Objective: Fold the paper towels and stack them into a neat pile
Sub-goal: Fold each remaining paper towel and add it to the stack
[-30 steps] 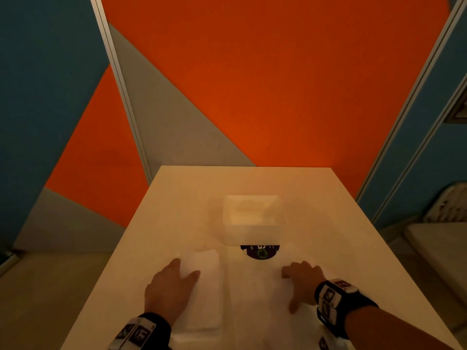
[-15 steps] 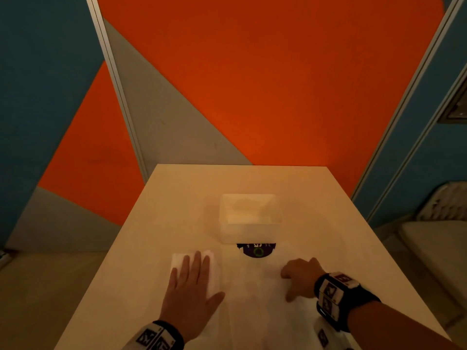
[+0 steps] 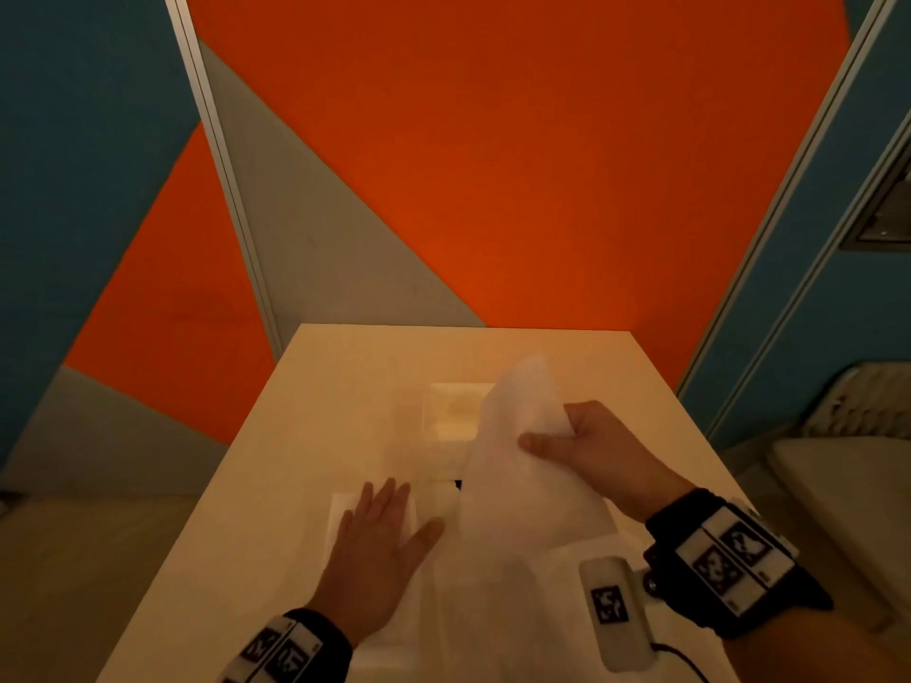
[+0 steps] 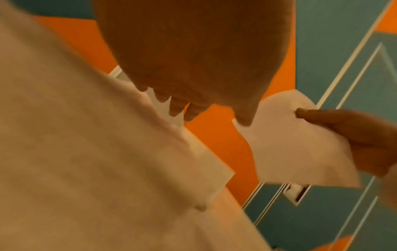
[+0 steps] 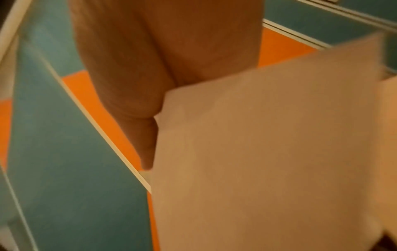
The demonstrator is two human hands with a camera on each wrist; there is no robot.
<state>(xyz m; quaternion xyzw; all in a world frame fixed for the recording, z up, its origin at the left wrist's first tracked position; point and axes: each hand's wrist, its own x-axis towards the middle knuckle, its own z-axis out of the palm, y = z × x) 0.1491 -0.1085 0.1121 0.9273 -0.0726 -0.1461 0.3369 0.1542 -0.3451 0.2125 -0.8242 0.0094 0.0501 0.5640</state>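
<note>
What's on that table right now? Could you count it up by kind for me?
Folded paper towels: 1, the folded towel lying flat under the left hand.
Unfolded paper towels: 1, the lifted towel pinched in the right hand.
Containers: 1, the white box behind them.
Dark round marks: 1, mostly hidden.
Total: 4 things on the table.

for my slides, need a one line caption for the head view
Left hand flat on a folded paper towel while the right hand lifts an unfolded paper towel off the table.
</note>
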